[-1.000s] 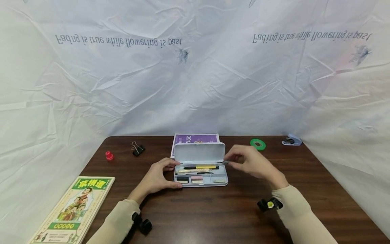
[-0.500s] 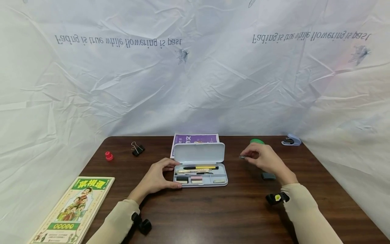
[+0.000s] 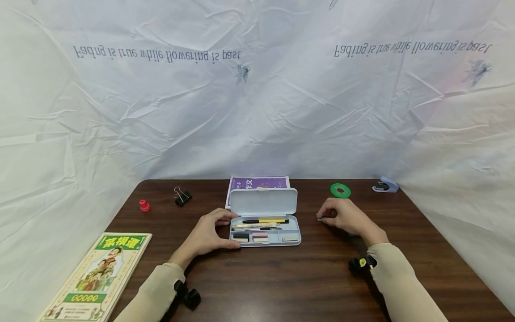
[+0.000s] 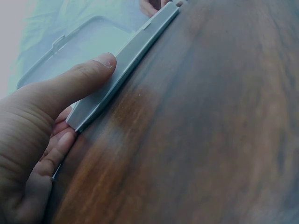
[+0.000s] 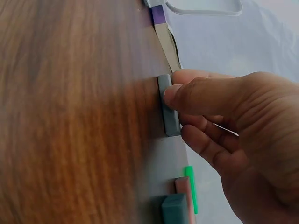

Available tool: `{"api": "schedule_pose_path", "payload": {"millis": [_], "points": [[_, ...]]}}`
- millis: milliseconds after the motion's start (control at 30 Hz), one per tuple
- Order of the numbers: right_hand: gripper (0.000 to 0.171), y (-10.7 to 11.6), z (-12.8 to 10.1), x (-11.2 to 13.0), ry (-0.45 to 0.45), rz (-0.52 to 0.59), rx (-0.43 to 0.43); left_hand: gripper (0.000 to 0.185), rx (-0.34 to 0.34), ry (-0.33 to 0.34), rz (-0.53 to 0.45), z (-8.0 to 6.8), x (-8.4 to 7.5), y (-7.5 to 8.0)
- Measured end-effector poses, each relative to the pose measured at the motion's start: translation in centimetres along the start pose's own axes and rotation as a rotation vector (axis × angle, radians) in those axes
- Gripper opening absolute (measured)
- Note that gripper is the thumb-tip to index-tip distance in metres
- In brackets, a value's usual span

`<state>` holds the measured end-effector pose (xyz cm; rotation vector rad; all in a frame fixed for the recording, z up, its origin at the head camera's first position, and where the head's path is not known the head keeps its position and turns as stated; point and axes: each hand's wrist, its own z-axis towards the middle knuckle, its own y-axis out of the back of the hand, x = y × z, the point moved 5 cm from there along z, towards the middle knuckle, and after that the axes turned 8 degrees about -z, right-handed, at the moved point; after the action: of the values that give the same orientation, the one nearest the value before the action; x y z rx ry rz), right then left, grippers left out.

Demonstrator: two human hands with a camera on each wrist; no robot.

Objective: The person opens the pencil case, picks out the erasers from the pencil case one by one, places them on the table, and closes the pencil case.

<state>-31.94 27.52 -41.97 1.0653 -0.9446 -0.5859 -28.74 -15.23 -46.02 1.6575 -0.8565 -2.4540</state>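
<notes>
A pale blue-grey pencil case (image 3: 285, 245) lies with its lid (image 3: 263, 202) raised. Inside are several pens, among them a yellow and black pen (image 3: 271, 221), plus small two-tone blocks such as a pink and white one (image 3: 259, 237). My left hand (image 3: 206, 235) grips the case's left end, its thumb (image 4: 91, 74) on the front edge and fingers behind. To the right of the case, my right hand (image 3: 344, 218) pinches a small grey rectangular block (image 5: 169, 116) between thumb and fingers, close over the table. That block stands on edge in the right wrist view.
Behind the case lies a purple book (image 3: 265, 182). A green tape roll (image 3: 340, 190) and a stapler (image 3: 385, 184) sit at the back right. A binder clip (image 3: 183, 197), a red cap-like piece (image 3: 144, 205) and a green-covered book (image 3: 98, 273) are left. Another dark block (image 5: 175, 209) is near the right hand.
My right hand has moved right, away from the case's right edge, with the grey block, then down nearer the table. The left hand has stayed on the case.
</notes>
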Motion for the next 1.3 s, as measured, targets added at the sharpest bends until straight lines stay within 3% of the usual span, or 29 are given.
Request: {"api": "schedule_pose_path", "payload": {"millis": [200, 367, 533, 700, 1000, 1300], "points": [[0.02, 0.5, 0.0, 0.3, 0.011, -0.001, 0.015, 0.081, -0.001, -0.001, 0.004, 0.0, 0.1, 0.0], [0.022, 1.7, -0.2, 0.8, 0.008, 0.056, -0.054, 0.081, 0.001, 0.0, 0.007, 0.0, 0.1, 0.0], [0.03, 2.9, 0.1, 2.5, 0.039, 0.116, -0.127, 0.082, -0.001, 0.001, 0.008, 0.0, 0.1, 0.0], [0.034, 3.5, 0.5, 5.0, 0.102, 0.215, -0.139, 0.082, 0.001, 0.003, 0.006, 0.0, 0.1, 0.0], [0.031, 1.7, 0.9, 8.7, 0.188, 0.332, -0.019, 0.081, 0.009, 0.012, 0.007, -0.1, 0.1, 0.0], [0.025, -1.4, 1.2, 10.3, 0.32, 0.293, 0.15, 0.08, 0.003, 0.008, 0.006, 0.0, 0.1, 0.0]]}}
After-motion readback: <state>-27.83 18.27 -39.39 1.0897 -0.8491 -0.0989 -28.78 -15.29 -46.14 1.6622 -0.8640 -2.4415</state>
